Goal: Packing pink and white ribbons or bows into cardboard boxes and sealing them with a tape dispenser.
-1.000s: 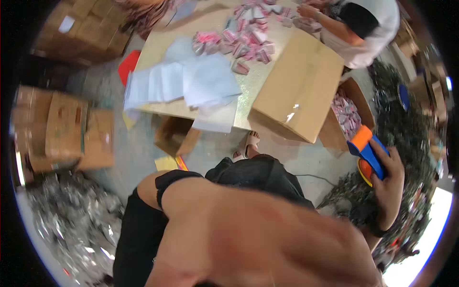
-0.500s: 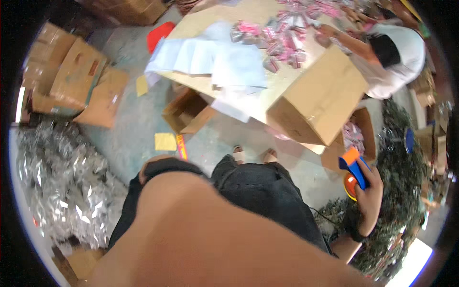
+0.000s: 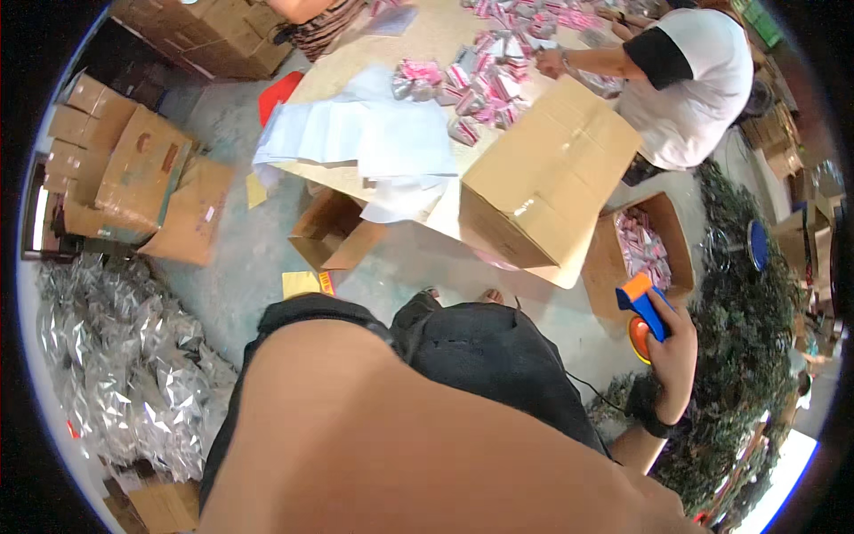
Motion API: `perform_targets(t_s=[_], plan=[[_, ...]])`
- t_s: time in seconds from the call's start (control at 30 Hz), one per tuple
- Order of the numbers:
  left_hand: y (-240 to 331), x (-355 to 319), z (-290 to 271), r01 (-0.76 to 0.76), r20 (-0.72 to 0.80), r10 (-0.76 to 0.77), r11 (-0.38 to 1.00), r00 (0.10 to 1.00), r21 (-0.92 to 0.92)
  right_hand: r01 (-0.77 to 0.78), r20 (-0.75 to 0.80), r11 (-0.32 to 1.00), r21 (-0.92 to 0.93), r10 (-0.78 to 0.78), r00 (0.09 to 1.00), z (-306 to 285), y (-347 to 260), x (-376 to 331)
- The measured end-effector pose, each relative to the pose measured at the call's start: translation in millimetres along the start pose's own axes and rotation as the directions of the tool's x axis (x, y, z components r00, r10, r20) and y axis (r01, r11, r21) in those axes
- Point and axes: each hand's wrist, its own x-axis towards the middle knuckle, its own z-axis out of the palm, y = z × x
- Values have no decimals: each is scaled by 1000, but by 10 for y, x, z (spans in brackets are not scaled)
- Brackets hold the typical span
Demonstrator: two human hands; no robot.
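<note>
My right hand [image 3: 674, 351] is closed around the handle of a blue and orange packing tape dispenser [image 3: 648, 303]. An orange and yellow roll [image 3: 640, 337] sits on the dispenser. The dispenser is held beside an open carton [image 3: 678, 249] full of small pink and silver packets [image 3: 642, 245]. A large closed cardboard box [image 3: 556, 169] stands on the table's near right corner, apart from my right hand. A bare arm [image 3: 400, 445] fills the lower middle, very close; my left hand does not show.
White sheets [image 3: 356, 138] and piled pink packets [image 3: 498, 67] cover parts of the pale table [image 3: 427, 218]. A co-worker in a white shirt [image 3: 707, 80] reaches over it. An empty carton [image 3: 311, 233], stacked boxes [image 3: 133, 169], shiny silver wrapping [image 3: 142, 365] and dark green foliage [image 3: 738, 356] surround me.
My view has shifted, so the table and boxes sit further left. More of the packet-filled carton shows. My right hand still grips the tape dispenser.
</note>
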Motion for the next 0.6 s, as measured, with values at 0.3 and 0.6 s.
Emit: perform_targets(t_s=[0.3, 0.6], plan=[[-354, 347, -250, -1, -54, 4, 999, 999, 47, 12, 31, 999, 40, -13, 999, -77, 43, 27], [136, -29, -251, -35, -125, 36, 999, 991, 11, 110, 79, 994, -13, -109, 991, -5, -87, 260]])
